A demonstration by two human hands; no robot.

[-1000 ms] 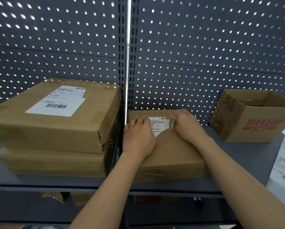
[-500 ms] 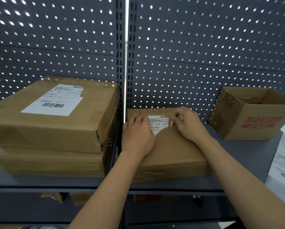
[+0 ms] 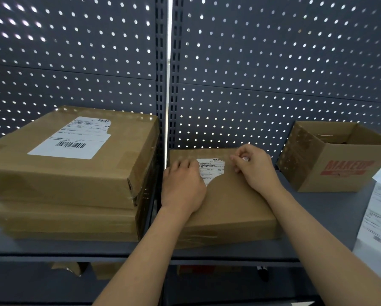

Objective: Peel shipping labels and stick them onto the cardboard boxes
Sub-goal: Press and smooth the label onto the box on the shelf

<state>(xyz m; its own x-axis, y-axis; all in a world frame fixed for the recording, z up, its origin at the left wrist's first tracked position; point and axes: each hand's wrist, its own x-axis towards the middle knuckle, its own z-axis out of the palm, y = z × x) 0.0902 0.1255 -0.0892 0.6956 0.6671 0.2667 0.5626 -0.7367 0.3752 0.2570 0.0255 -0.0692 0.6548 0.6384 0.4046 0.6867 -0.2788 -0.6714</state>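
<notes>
A flat cardboard box [image 3: 229, 208] lies on the middle of the grey shelf. A white shipping label [image 3: 211, 170] is stuck near its far edge, with an uneven lower outline. My left hand [image 3: 182, 188] lies palm down on the box and covers the label's left side. My right hand [image 3: 254, 167] is curled just right of the label, a little apart from it. Its fingertips pinch a small white scrap [image 3: 245, 159]. Left of this box is a stack of two larger boxes; the top box [image 3: 52, 173] bears a full label [image 3: 72, 139].
An open cardboard box printed MAKEUP [image 3: 339, 160] stands at the right. White printed label sheets [image 3: 379, 215] lie at the right edge. A perforated dark back panel [image 3: 251, 74] closes the shelf behind. The shelf's front lip [image 3: 52, 258] runs below, with brown items on the lower level.
My right hand has moved right, off the label, and closed into a pinch. More of the label shows now. My left hand has stayed flat on the box.
</notes>
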